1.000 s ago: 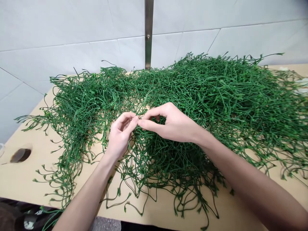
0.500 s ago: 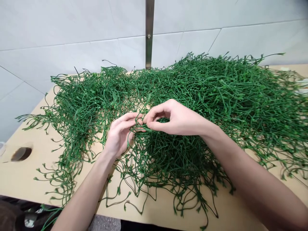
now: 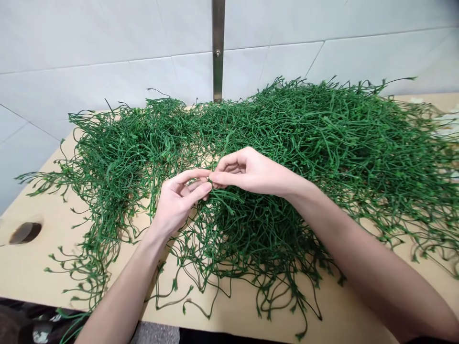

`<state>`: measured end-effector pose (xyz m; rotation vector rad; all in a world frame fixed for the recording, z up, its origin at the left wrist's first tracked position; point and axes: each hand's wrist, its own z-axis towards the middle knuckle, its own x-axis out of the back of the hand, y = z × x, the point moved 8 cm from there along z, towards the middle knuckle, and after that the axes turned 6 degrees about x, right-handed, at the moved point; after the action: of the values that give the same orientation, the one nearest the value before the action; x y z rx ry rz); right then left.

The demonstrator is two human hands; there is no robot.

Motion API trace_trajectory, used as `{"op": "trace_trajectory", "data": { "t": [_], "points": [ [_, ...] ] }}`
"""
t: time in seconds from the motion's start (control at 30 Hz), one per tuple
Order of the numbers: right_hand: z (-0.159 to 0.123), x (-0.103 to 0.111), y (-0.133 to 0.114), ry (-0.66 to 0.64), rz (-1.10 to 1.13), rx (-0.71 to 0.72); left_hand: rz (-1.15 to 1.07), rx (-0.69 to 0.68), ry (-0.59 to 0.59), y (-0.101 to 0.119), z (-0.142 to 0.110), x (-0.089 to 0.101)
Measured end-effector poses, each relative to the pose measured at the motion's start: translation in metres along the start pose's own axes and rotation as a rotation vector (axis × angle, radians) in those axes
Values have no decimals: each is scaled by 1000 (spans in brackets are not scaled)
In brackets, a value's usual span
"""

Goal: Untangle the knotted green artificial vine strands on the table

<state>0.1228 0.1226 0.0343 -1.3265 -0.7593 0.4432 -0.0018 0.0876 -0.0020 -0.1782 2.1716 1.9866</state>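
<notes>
A big tangled heap of thin green plastic stems [image 3: 322,138] covers most of the light wooden table [image 3: 32,267]. My left hand [image 3: 179,200] and my right hand [image 3: 251,172] meet over the middle of the heap, fingertips touching. Both pinch the same thin green stem between thumb and forefinger at about the point where they meet. The other fingers of both hands are curled. Loose stem ends trail toward the table's near edge below my forearms.
A round hole [image 3: 25,232] is cut in the table at the left. A metal strip [image 3: 217,48] runs up the white tiled wall behind the heap. Pale objects lie at the far right edge [image 3: 448,122]. The floor shows dark below the table's near edge.
My hands have stayed together over the heap, shifting slightly. The left fingers have closed into a pinch again against the right fingertips. The view has moved a little to the right.
</notes>
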Motion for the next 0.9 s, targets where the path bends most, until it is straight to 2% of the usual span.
{"op": "trace_trajectory", "data": {
  "t": [0.27,0.43,0.67,0.9],
  "points": [
    [1,-3,3,5,100,-16,-10,-57,45,4,1,6],
    [1,-1,4,59,60,-38,107,-108,90,11,-2,5],
    [2,-3,7,67,89,-63,168,-153,126,19,-6,1],
    [0,-5,7,31,69,-74,162,-147,57,18,-5,-6]
  ]
}}
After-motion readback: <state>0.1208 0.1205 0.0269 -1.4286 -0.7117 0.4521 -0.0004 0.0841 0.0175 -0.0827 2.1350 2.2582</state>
